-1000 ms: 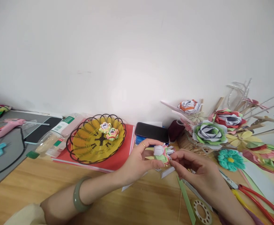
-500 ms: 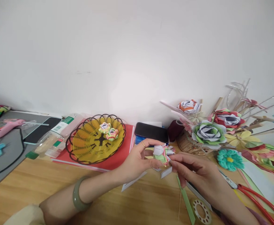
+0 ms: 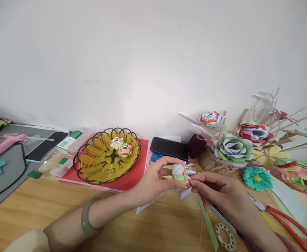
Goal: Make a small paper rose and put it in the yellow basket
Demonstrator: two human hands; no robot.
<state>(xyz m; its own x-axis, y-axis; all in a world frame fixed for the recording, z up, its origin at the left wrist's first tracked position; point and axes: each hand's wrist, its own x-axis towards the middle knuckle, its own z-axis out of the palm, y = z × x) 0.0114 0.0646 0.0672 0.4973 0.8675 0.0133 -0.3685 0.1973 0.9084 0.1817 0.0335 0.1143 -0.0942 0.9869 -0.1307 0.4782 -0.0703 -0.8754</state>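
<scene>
My left hand (image 3: 153, 180) is closed around a small folded paper flower (image 3: 181, 172) of white, green and pink strips, held just above the wooden table (image 3: 50, 206). My right hand (image 3: 216, 190) pinches the flower's right edge with thumb and forefinger. A jade bangle (image 3: 88, 218) circles my left wrist and a ring sits on one left finger. White paper strips (image 3: 186, 193) lie under my hands.
A yellow wire basket (image 3: 107, 155) with two small paper flowers rests on red folders. Behind my hands lies a black phone (image 3: 169, 147). Large paper flowers (image 3: 233, 147) pile at right, with red-handled scissors (image 3: 284, 218) and a tape roll (image 3: 224, 237). A pink glue gun (image 3: 3, 143) lies at far left.
My right hand has shifted slightly left and lower against the flower, its fingers curling in. The left hand and flower have hardly moved.
</scene>
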